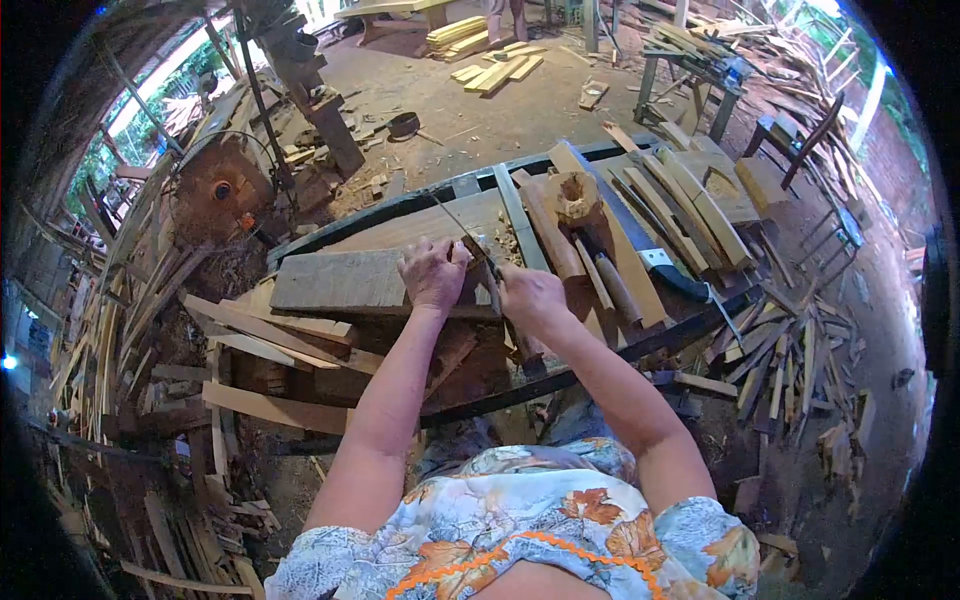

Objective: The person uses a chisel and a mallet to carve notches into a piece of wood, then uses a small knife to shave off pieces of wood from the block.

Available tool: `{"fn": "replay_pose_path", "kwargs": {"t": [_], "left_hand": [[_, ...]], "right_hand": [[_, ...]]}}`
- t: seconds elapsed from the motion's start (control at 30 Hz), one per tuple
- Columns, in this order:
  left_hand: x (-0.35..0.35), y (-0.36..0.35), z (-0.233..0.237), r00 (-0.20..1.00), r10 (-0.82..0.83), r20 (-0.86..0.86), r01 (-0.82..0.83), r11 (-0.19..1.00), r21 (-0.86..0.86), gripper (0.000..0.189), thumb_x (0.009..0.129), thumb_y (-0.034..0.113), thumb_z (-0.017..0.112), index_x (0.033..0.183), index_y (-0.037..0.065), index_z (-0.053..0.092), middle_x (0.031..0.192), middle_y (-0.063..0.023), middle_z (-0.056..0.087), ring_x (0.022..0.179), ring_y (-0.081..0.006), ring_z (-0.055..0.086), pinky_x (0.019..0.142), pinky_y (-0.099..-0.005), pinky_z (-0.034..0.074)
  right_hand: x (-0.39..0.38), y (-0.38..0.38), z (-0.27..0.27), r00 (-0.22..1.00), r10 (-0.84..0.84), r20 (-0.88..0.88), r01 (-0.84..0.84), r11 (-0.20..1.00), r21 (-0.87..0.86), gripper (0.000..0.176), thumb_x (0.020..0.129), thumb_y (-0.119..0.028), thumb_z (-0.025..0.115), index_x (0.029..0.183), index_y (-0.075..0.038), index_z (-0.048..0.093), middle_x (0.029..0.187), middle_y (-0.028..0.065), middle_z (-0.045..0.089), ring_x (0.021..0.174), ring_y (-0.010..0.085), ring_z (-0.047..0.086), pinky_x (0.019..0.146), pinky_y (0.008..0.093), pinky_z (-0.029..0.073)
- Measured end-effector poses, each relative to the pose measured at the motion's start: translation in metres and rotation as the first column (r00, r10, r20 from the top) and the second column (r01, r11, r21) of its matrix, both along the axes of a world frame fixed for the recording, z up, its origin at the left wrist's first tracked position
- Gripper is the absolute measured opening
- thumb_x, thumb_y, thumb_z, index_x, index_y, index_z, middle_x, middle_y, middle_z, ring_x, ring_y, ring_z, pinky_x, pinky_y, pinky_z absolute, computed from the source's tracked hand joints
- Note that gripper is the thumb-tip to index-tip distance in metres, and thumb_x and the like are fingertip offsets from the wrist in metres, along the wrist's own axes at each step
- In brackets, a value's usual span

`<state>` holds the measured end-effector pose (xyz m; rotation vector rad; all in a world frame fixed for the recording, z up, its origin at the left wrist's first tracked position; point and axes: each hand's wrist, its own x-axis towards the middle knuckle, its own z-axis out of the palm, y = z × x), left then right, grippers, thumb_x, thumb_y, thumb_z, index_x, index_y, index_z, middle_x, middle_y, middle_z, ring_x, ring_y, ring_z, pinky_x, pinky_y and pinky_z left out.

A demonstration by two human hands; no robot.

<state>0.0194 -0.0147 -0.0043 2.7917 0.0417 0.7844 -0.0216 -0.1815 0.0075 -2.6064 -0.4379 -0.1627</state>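
Observation:
My left hand (pixel 435 275) bears down on a thick grey wooden board (pixel 340 282), its fingers curled near the board's right end. Just to the right, my right hand (pixel 533 298) is closed round the near end of a long, narrow-bladed tool (pixel 462 225). This blade slants up and left past the board's end; its exact kind is hard to make out. Wood shavings (pixel 507 240) lie beside it. Further right are a metal straight bar (pixel 520 220), a wooden block with a hollowed end (pixel 578 198), and a handsaw (pixel 625 215) with a black and white handle.
The dark-edged workbench (pixel 400 215) carries several wood strips (pixel 690 205) on its right. Offcuts (pixel 800 350) are heaped on the ground to the right, and planks (pixel 270 405) jut out at left. A large round cut log end (pixel 222 190) stands beyond; yellow boards (pixel 500 72) lie farther back.

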Motion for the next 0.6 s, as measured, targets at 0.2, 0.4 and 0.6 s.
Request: {"fn": "replay_pose_path", "kwargs": {"t": [0.2,0.4,0.6], "left_hand": [[0.002,0.0,-0.002,1.0,0.018,0.016,-0.018,1.0,0.004,0.03,0.081,0.04,0.05,0.086,0.015,0.068,0.095,-0.0097,0.06,0.091,-0.0307,0.054,0.081,-0.0459,0.04],[0.001,0.001,-0.002,1.0,0.005,-0.019,-0.005,1.0,-0.005,0.029,0.082,0.038,0.05,0.086,0.015,0.067,0.093,-0.0102,0.059,0.091,-0.0308,0.054,0.081,-0.0468,0.04],[0.001,-0.001,0.0,1.0,-0.005,-0.018,0.005,1.0,-0.018,0.031,0.083,0.04,0.049,0.084,0.015,0.068,0.09,-0.011,0.059,0.091,-0.0319,0.054,0.082,-0.0469,0.04]], "right_hand": [[-0.02,-0.011,-0.016,0.999,-0.022,0.05,0.02,0.999,0.037,0.014,0.082,-0.016,0.052,0.086,-0.004,0.058,0.074,0.019,0.064,0.071,0.0371,0.064,0.061,0.0454,0.051],[-0.094,-0.055,-0.026,0.999,-0.034,-0.016,0.035,0.994,0.103,0.014,0.085,-0.019,0.051,0.088,-0.006,0.056,0.07,0.0201,0.061,0.066,0.0386,0.062,0.059,0.048,0.049],[-0.033,-0.023,0.006,0.999,0.033,0.018,-0.034,0.994,0.108,0.013,0.084,-0.017,0.051,0.085,-0.006,0.058,0.071,0.0192,0.061,0.069,0.0377,0.062,0.06,0.0456,0.049]]}}
